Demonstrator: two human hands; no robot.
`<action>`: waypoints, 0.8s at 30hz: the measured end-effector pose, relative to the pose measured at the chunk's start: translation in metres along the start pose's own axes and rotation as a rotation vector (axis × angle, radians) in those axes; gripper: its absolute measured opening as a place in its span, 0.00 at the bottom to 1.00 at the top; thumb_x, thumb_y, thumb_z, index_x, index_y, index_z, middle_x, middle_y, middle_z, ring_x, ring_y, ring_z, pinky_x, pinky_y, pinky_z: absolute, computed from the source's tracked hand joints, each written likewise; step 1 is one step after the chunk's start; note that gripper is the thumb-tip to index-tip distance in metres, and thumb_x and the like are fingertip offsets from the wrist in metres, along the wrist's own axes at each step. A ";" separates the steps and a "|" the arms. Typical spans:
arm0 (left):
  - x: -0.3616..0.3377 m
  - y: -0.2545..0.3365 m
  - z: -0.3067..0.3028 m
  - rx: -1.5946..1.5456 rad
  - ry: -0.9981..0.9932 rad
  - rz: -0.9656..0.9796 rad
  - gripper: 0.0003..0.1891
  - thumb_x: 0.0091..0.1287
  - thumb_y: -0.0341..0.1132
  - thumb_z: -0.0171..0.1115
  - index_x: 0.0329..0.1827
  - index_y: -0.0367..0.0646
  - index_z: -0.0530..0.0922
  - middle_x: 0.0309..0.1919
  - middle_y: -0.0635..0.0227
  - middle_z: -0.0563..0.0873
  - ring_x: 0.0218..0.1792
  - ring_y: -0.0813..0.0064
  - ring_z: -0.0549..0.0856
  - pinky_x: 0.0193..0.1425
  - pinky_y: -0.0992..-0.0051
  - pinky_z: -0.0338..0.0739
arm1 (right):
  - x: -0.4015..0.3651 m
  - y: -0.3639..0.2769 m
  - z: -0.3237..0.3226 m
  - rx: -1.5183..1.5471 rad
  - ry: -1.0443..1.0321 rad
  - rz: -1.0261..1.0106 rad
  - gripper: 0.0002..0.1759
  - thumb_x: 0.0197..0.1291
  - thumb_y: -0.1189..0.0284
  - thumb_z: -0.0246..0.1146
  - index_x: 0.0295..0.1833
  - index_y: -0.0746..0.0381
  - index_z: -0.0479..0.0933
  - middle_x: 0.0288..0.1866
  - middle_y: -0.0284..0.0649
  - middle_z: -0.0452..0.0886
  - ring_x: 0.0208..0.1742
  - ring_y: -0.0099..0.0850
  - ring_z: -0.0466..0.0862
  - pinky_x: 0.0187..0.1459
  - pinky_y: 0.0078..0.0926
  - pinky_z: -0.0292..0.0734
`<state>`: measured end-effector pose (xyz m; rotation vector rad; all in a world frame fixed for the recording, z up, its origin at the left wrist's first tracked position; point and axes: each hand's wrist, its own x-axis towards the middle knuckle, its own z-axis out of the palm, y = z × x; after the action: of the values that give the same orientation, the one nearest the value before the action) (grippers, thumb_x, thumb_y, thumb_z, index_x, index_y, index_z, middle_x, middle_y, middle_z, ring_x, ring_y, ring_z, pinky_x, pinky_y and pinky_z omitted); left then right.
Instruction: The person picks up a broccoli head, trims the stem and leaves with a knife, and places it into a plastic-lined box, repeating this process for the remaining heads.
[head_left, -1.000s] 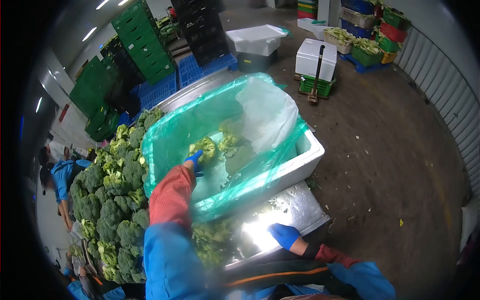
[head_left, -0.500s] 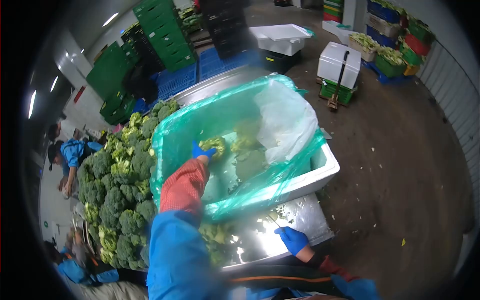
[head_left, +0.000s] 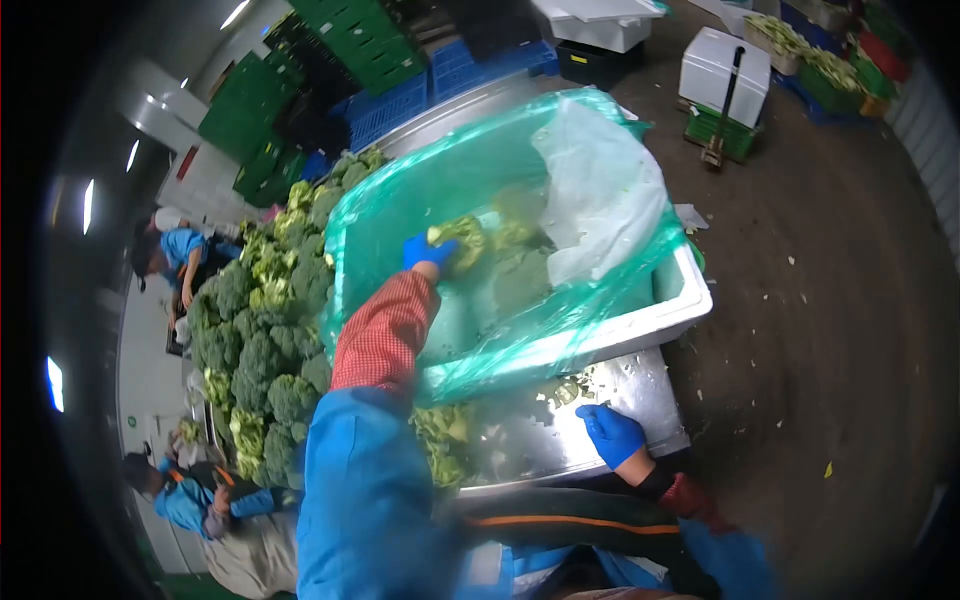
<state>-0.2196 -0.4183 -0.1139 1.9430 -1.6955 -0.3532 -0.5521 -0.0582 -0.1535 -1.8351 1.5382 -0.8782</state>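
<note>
My left hand [head_left: 428,252], in a blue glove, reaches into a white foam box [head_left: 690,295] lined with green plastic film [head_left: 370,240]. Its fingers are closed on a broccoli head [head_left: 464,243], pale stalk side showing. Beside that head, more broccoli [head_left: 522,280] lies in the box, partly blurred behind the film. A sheet of white plastic [head_left: 605,190] hangs over the box's far right part. My right hand [head_left: 612,436], also gloved in blue, is closed above the metal table [head_left: 640,390]; the thin knife it held half a second ago hardly shows now.
Piled broccoli [head_left: 265,350] borders the box on the left. Trimmings [head_left: 440,430] lie on the table before me. Two people in blue [head_left: 185,250] work beyond the pile. Green crates [head_left: 350,45], blue pallets [head_left: 390,110] and a pallet jack [head_left: 722,110] stand further off.
The view has shifted, so the box sits higher and further right. My left hand still grips the broccoli head inside the box. My right hand stays low by the table, its blade no longer clearly visible.
</note>
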 end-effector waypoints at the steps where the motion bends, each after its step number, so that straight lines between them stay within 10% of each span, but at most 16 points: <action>1: 0.002 0.000 0.005 0.019 0.098 0.066 0.22 0.51 0.42 0.73 0.45 0.37 0.82 0.36 0.60 0.87 0.34 0.69 0.85 0.42 0.70 0.80 | 0.001 -0.003 -0.004 -0.010 -0.053 0.007 0.10 0.63 0.70 0.57 0.47 0.58 0.80 0.41 0.37 0.83 0.39 0.33 0.81 0.41 0.27 0.77; 6: 0.004 0.025 -0.032 -0.999 -0.220 -0.175 0.19 0.59 0.35 0.68 0.53 0.39 0.78 0.35 0.67 0.85 0.32 0.69 0.85 0.37 0.70 0.82 | 0.001 -0.006 0.006 0.120 0.015 -0.043 0.11 0.67 0.66 0.56 0.49 0.58 0.79 0.42 0.43 0.84 0.40 0.42 0.84 0.42 0.36 0.79; 10: -0.006 0.039 -0.074 -1.551 -0.585 -0.428 0.27 0.67 0.49 0.58 0.63 0.41 0.71 0.53 0.59 0.81 0.52 0.61 0.81 0.59 0.58 0.76 | 0.007 -0.026 0.005 0.297 -0.101 0.013 0.15 0.66 0.63 0.55 0.55 0.52 0.78 0.43 0.41 0.84 0.41 0.41 0.84 0.41 0.36 0.80; 15: -0.032 0.072 -0.103 -1.496 -0.970 0.088 0.22 0.73 0.45 0.46 0.65 0.45 0.71 0.62 0.63 0.76 0.62 0.63 0.75 0.67 0.60 0.67 | -0.002 0.019 0.083 0.499 0.043 -0.087 0.16 0.65 0.67 0.55 0.57 0.53 0.77 0.41 0.42 0.84 0.39 0.41 0.85 0.40 0.35 0.80; 24: -0.075 0.089 -0.107 -1.436 -0.844 -0.131 0.20 0.74 0.43 0.46 0.62 0.42 0.72 0.59 0.63 0.79 0.56 0.67 0.79 0.61 0.67 0.74 | -0.003 -0.005 0.016 0.364 0.128 -0.123 0.14 0.61 0.73 0.59 0.53 0.58 0.79 0.44 0.39 0.84 0.39 0.35 0.85 0.40 0.30 0.80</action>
<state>-0.2515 -0.3286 0.0120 0.7631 -1.0037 -1.9603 -0.5364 -0.0545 -0.1600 -1.6451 1.2462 -1.2635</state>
